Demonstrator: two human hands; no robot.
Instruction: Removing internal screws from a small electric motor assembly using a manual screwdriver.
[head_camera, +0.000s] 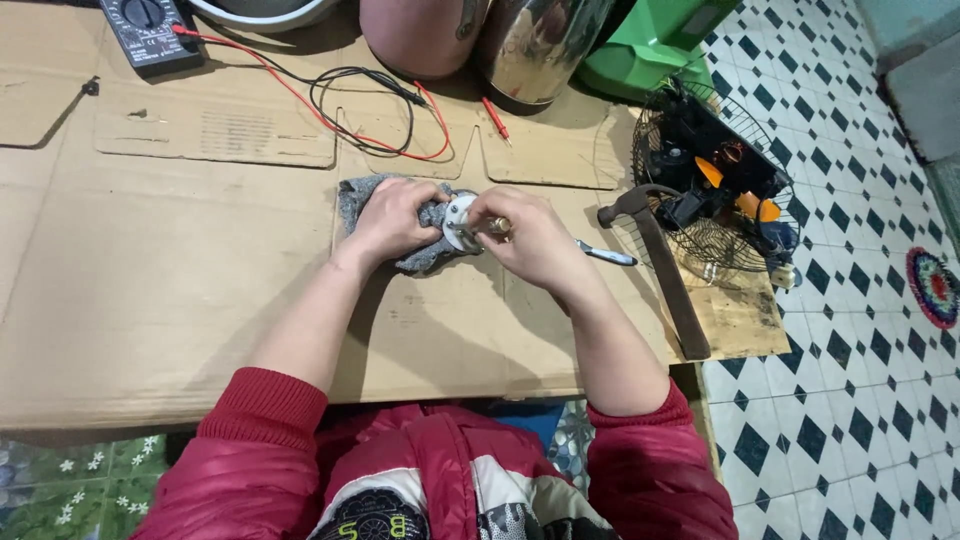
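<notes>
Left hand (392, 222) was closed over a grey cloth (352, 196), pinning it and a small round white part (459, 222) against the cardboard-covered tabletop (180, 290). Right hand (528, 238) was curled shut on that same part from the other side, fingertips pinched at its face — something small and brassy sat at the fingertips, too small to identify. Looked like the wipe-or-fit step on the part, with the cloth as a pad under it; any further turning or pressing would need the left hand's grip firm so the part doesn't slip on the cloth. A hammer (660, 270) lay just right of the right hand, and a pen-like tool (606, 256) between them, both untouched. A fan cage (715, 185) with loose parts in it sat at the tabletop's right edge. A multimeter (148, 32) with red and black leads (370, 100) was at the far side, well apart. Most of the part's body was hidden under the hands — the far-side metal kettle (535, 45) and the pink vessel (415, 35) beside it were cut off by the frame.
</notes>
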